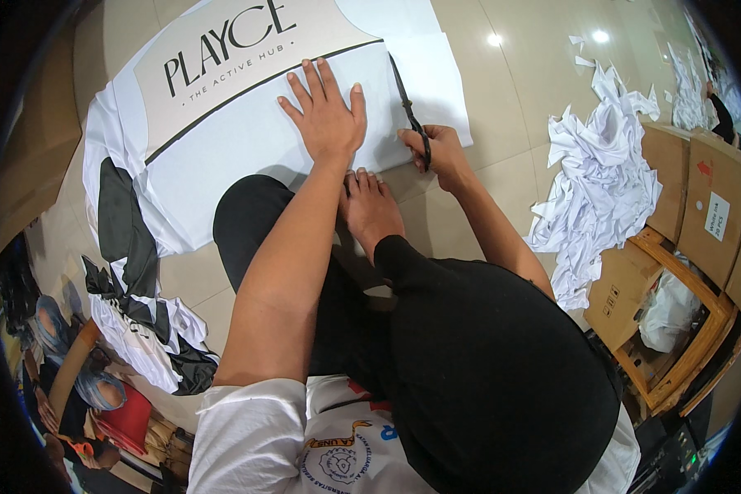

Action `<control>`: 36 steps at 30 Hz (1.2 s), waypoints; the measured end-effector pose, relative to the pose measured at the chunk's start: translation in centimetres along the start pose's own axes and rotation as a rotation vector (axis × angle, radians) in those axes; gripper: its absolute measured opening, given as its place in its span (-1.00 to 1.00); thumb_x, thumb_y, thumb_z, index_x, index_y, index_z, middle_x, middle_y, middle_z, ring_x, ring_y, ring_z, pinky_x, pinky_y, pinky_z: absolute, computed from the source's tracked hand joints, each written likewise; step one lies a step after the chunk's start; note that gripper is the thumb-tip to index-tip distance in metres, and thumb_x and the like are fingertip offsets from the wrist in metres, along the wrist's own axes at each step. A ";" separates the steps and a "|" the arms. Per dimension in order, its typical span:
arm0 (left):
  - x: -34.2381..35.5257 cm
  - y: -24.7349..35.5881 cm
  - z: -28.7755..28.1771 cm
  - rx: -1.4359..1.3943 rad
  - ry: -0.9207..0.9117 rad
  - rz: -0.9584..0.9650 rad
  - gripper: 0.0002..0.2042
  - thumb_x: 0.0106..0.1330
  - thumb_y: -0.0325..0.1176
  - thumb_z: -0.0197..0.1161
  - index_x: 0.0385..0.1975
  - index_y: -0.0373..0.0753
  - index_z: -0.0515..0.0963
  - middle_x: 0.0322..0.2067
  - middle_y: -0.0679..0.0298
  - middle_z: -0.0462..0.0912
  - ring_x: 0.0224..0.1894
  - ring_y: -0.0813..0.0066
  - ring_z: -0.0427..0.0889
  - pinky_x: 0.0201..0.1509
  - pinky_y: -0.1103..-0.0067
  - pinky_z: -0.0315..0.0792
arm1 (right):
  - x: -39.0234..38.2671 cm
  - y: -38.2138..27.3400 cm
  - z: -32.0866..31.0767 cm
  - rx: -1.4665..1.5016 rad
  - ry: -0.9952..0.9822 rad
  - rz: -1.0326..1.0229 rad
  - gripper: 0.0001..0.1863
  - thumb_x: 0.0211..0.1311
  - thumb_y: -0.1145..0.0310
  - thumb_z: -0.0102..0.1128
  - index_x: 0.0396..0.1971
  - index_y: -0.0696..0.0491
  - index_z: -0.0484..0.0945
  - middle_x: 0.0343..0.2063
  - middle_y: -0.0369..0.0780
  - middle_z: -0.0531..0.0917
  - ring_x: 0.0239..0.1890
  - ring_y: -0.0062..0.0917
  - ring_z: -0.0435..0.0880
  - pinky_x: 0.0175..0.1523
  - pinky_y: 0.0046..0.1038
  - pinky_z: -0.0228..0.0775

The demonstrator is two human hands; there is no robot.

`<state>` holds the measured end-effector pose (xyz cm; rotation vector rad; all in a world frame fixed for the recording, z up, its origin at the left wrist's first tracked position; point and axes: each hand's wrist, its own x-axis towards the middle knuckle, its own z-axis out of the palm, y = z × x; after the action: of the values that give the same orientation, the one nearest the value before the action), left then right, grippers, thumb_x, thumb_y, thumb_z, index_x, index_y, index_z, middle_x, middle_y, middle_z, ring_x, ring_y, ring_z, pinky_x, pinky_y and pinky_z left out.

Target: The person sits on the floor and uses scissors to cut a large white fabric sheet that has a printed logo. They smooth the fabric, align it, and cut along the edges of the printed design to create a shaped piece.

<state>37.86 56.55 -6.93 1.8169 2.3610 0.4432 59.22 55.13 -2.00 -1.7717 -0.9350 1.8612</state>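
My left hand point(325, 119) lies flat with fingers spread on white fabric point(181, 198), just below the dark lower edge of a beige panel point(165, 123) printed with dark lettering. My right hand point(440, 160) grips black scissors point(407, 107) by the handles at the fabric's right part; their blades point up toward the panel's right corner. Whether the blades are parted is too small to tell. My bare foot point(370, 206) rests beside the fabric's near edge, between my two forearms.
Black-and-white cloth point(128, 214) is heaped at the left, near a cardboard sheet point(41, 140). White scraps point(593, 189) lie on the tiled floor at right, beside cartons point(708, 222) and a wooden frame point(696, 292). Other people point(99, 387) sit at lower left; another's arm point(716, 111) shows far right.
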 end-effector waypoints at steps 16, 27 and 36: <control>0.0 0.0 0.0 -0.015 0.006 -0.001 -0.19 0.67 0.17 -0.15 0.72 -0.31 0.04 0.71 -0.11 0.01 0.75 -0.30 -0.18 0.70 -0.28 -0.38 | 1.6 -1.3 0.6 0.053 -0.002 -0.035 -0.61 0.25 0.16 0.61 -0.47 0.13 0.62 -0.64 -0.33 0.57 -0.70 -0.63 0.50 -0.59 -0.51 0.28; -0.1 -0.1 0.0 -0.004 0.012 0.005 -0.19 0.67 0.18 -0.16 0.72 -0.30 0.05 0.71 -0.12 0.01 0.75 -0.30 -0.17 0.70 -0.28 -0.37 | 1.6 -2.1 0.6 0.059 -0.008 -0.031 -0.61 0.26 0.15 0.59 -0.44 0.15 0.62 -0.66 -0.33 0.56 -0.70 -0.63 0.48 -0.59 -0.50 0.25; 0.0 -0.1 0.2 -0.009 0.021 0.010 -0.18 0.67 0.18 -0.14 0.72 -0.31 0.05 0.71 -0.11 0.02 0.75 -0.29 -0.16 0.70 -0.28 -0.36 | 2.2 -2.0 0.6 0.089 -0.033 -0.051 -0.63 0.27 0.18 0.59 -0.42 0.14 0.63 -0.66 -0.34 0.56 -0.70 -0.66 0.47 -0.58 -0.52 0.24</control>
<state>37.78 56.51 -7.12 1.8300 2.3604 0.4759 58.04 57.94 -2.16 -1.6547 -0.8870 1.8761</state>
